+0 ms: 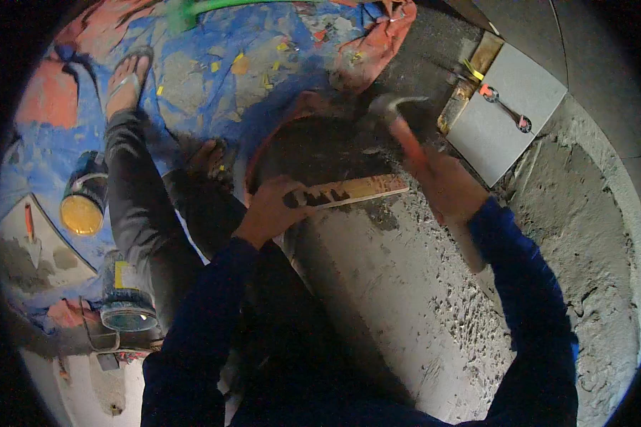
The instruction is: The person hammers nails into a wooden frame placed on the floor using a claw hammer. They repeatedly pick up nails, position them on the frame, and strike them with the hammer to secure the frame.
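My left hand (273,208) is closed on the left end of a narrow strip of wood (369,191), which has dark stains on its face. The strip points right, over the edge of a rough grey cement surface. My right hand (452,188) grips a hammer (408,139) by its orange-red handle. The hammer's head is up and away from me, beyond the strip and apart from it, smeared by motion. Up and right of my right hand lies a pale grey square tile (509,132), with a double-cup suction lifter on it. A worn wooden piece (461,102) lies along the tile's left edge.
Wet mortar (584,213) spreads on the right, bordered by dark floor tiles (605,71). A mud-smeared blue tarp (192,64) covers the upper left. Two buckets (85,199) stand left of my leg, near a trowel (33,238) on a board. A green handle (228,6) lies at the top.
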Available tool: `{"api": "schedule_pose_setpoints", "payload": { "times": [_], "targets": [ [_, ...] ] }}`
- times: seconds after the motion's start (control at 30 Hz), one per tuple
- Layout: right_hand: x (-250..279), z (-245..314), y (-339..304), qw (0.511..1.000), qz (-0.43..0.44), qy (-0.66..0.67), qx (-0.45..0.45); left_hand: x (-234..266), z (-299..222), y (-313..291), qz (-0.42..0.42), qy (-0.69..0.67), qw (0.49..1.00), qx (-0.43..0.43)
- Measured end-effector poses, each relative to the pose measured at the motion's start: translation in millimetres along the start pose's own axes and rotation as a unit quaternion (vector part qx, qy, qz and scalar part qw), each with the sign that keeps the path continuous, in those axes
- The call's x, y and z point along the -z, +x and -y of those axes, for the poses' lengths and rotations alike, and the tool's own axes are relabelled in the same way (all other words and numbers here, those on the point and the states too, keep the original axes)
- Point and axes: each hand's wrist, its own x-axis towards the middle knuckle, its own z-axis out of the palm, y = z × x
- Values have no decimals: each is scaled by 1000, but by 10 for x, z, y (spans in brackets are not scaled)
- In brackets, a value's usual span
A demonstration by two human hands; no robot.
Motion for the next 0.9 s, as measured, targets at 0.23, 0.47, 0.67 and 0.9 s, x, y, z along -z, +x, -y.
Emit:
{"api": "schedule_pose_setpoints", "payload": {
  "times": [0.23, 0.47, 0.67, 0.9],
  "targets": [
    [-836, 1385, 344, 785, 33, 614, 80, -86, -167, -87, -137, 70, 987, -35],
    [-1631, 2427, 1055, 508, 141, 825, 204, 18, -158, 24, -49, 4, 998, -45],
    [-1638, 2432, 956, 250, 268, 904, 220, 92, -191, 264, 113, -44, 993, -16],
    [-1864, 1972, 780, 312, 74, 898, 300, 192, -317, 632, 275, 25, 958, -78]
  ]
}}
